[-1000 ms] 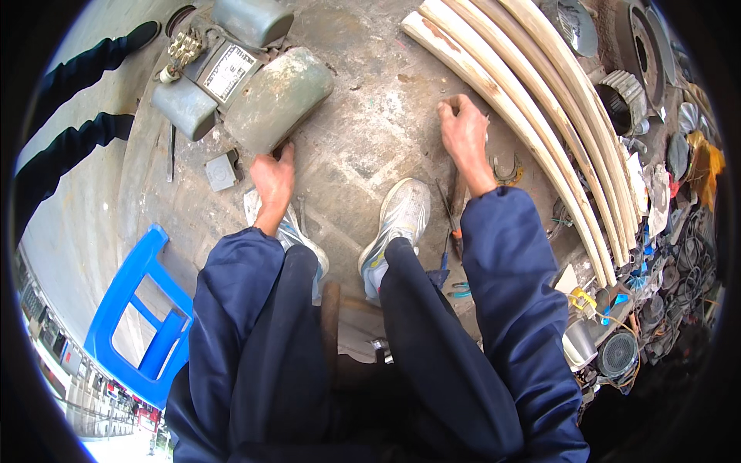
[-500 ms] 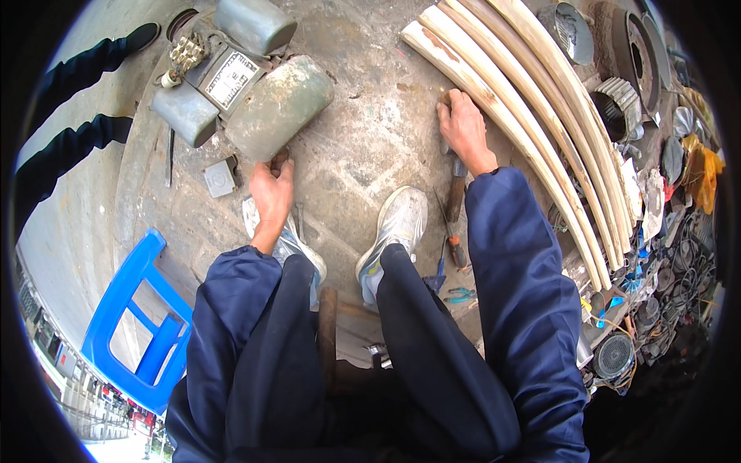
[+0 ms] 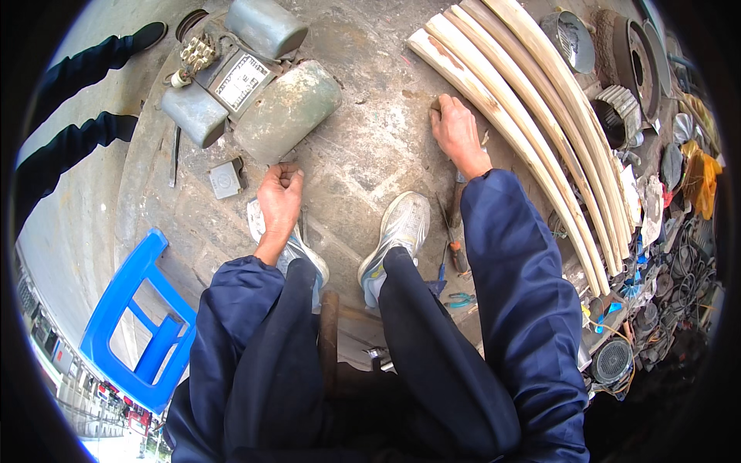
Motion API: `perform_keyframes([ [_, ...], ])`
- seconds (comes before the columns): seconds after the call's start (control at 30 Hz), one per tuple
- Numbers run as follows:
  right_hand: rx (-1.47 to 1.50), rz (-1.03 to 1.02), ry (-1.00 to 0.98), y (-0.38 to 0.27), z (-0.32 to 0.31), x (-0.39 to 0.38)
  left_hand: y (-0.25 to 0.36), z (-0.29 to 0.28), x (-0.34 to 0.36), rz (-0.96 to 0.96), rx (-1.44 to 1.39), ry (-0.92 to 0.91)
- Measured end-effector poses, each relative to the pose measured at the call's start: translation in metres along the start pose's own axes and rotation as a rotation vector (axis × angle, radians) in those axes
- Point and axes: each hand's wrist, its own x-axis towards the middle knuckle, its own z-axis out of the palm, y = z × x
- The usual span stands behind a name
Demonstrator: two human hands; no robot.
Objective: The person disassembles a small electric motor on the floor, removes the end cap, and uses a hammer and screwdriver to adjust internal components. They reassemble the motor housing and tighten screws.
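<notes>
Grey-green motor housing (image 3: 287,110): cylindrical, worn and rust-flecked, lying on its side on the stained concrete, long axis tilted up to the right. Near end sits just above the left hand (image 3: 279,194), which is curled into a loose fist just below it; contact not discernible. Pale curved strips (image 3: 532,116): long, cream-coloured, several laid side by side, arcing down the right. Right hand (image 3: 457,131) rests knuckles-up against the innermost strip's edge.
</notes>
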Motion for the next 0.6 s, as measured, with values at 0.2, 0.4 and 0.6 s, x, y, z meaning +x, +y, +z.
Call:
perform_keyframes([
  [0.2,-0.026,-0.006,-0.007,0.005,0.004,0.0,-0.004,0.002,-0.001,0.007,0.002,-0.016],
  [0.4,0.118,0.047,-0.076,-0.026,-0.006,-0.008,0.017,0.004,-0.007,-0.145,-0.166,-0.235],
  [0.6,0.467,-0.153,-0.234,-0.135,-0.005,-0.082,0.059,0.005,-0.02,-0.5,-0.652,-0.708],
])
